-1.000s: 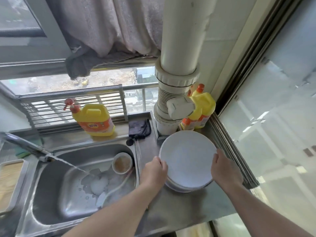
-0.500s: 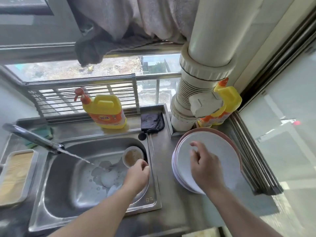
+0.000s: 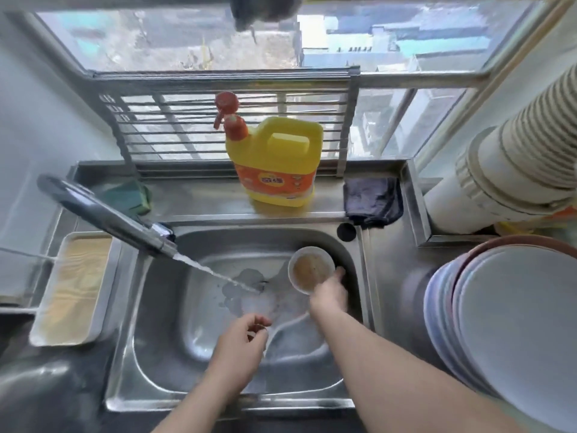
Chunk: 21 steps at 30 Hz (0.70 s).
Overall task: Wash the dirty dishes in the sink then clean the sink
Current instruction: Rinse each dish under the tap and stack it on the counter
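Both hands have left the plates (image 3: 515, 323): right hand (image 3: 327, 293) grips the bowl (image 3: 310, 269); left hand (image 3: 239, 348) pinches something unclear in the sink (image 3: 156, 307).

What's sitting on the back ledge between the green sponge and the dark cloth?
The yellow detergent bottle stands between the green sponge and dark cloth in the head view.

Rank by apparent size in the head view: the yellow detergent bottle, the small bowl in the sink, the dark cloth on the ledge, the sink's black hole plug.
1. yellow detergent bottle
2. and 3. small bowl and dark cloth: look about alike, so unranked
4. black hole plug
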Available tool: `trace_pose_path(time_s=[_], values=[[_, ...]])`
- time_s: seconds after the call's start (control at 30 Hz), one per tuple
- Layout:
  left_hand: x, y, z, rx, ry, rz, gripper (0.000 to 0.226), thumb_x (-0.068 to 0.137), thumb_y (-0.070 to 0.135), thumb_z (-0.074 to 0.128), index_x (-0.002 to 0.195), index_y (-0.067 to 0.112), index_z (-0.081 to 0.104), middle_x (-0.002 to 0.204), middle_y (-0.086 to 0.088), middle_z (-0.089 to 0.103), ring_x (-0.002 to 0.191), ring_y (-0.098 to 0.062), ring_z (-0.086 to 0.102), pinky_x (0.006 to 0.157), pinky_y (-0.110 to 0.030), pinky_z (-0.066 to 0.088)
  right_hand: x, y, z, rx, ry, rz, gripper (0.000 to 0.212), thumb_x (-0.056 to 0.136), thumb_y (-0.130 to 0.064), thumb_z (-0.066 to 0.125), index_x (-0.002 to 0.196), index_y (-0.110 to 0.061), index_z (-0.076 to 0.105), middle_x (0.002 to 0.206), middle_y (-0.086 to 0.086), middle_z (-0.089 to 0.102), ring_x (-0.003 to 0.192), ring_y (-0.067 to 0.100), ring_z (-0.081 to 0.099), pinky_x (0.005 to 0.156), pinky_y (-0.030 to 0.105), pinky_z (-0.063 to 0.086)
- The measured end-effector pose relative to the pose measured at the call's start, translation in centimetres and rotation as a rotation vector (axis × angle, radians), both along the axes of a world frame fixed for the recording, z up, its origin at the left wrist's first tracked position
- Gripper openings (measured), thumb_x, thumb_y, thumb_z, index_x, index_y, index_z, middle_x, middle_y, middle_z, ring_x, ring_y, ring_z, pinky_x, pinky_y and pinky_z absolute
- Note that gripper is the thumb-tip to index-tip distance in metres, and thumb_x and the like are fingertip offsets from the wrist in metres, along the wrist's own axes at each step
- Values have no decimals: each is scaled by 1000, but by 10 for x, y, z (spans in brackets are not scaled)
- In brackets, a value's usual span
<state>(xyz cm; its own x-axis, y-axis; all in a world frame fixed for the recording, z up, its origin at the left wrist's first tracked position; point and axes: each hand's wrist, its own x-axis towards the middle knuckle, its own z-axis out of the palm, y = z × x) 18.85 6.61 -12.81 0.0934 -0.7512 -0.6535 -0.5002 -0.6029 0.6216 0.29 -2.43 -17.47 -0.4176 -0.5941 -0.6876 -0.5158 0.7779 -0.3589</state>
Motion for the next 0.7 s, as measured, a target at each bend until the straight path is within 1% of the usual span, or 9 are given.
trace_pose_path(time_s=[0.07, 0.13, 0.2, 0.3, 0.37, 0.43, 0.53, 0.6, 0.7], values=[[7, -2, -8, 13, 32, 11, 18, 97, 24, 62, 95, 40, 71, 83, 10, 73, 73, -8, 69, 66, -21, 53, -3, -6, -16, -36, 124, 119, 56, 105, -6, 33, 160, -15, 21, 128, 20, 65, 114, 38, 67, 83, 42, 50], [12, -7, -13, 24, 56, 46, 20, 100, 20, 61, 96, 36, 72, 84, 8, 72, 74, -10, 69, 62, -17, 53, -4, -12, -24, -24, 172, 205, 61, 105, -8, 34, 163, -19, 16, 130, 20, 64, 115, 38, 66, 89, 43, 52], [14, -14, -16, 41, 57, 62, 18, 101, 21, 60, 97, 35, 71, 87, 8, 72, 82, -17, 70, 66, -23, 55, -2, -15, -28, -13, 135, 217, 65, 106, -14, 36, 164, -28, 10, 130, 18, 63, 115, 38, 65, 91, 42, 50], [13, -26, -19, 83, 81, 67, 18, 100, 20, 59, 98, 35, 70, 88, 4, 72, 81, -16, 68, 67, -26, 54, 0, -14, -22, -19, 10, 56, 59, 109, -28, 38, 162, -43, 17, 118, 11, 61, 106, 34, 63, 89, 41, 47], [6, -33, -18, 117, 105, 61, 20, 100, 18, 57, 101, 34, 69, 90, 2, 71, 78, -14, 66, 63, -28, 53, 1, -11, -12, -30, -25, 61, 72, 104, -21, 46, 159, -50, 11, 121, 12, 61, 105, 35, 63, 86, 40, 50], [-4, -41, -14, 128, 144, 55, 25, 101, 17, 55, 116, 32, 68, 95, 1, 69, 78, -15, 66, 68, -33, 53, 0, -7, 2, -87, -55, 66, 73, 99, -14, 48, 153, -51, 15, 118, 13, 64, 94, 35, 64, 81, 41, 54], [-22, -50, -4, 162, 272, 110, 45, 107, 27, 53, 149, 39, 44, 109, 8, 64, 91, -16, 69, 81, -36, 57, -4, 4, 26, -194, -165, 21, 45, 96, -20, 44, 134, -44, 36, 101, 10, 67, 80, 37, 69, 77, 52, 61], [-34, -52, 6, 224, 419, 199, 46, 109, 34, 51, 140, 63, 36, 119, 21, 64, 99, -17, 74, 86, -35, 60, -9, 17, 39, -235, -194, 37, 33, 94, -23, 45, 121, -42, 42, 92, 8, 71, 75, 34, 71, 77, 51, 59], [-45, -50, 16, 194, 491, 218, 43, 109, 24, 50, 118, 67, 52, 122, 15, 70, 105, -21, 75, 83, -33, 62, -14, 40, 52, -246, -322, 29, 30, 93, -20, 46, 111, -44, 44, 90, 3, 72, 61, 21, 73, 70, 47, 61]])
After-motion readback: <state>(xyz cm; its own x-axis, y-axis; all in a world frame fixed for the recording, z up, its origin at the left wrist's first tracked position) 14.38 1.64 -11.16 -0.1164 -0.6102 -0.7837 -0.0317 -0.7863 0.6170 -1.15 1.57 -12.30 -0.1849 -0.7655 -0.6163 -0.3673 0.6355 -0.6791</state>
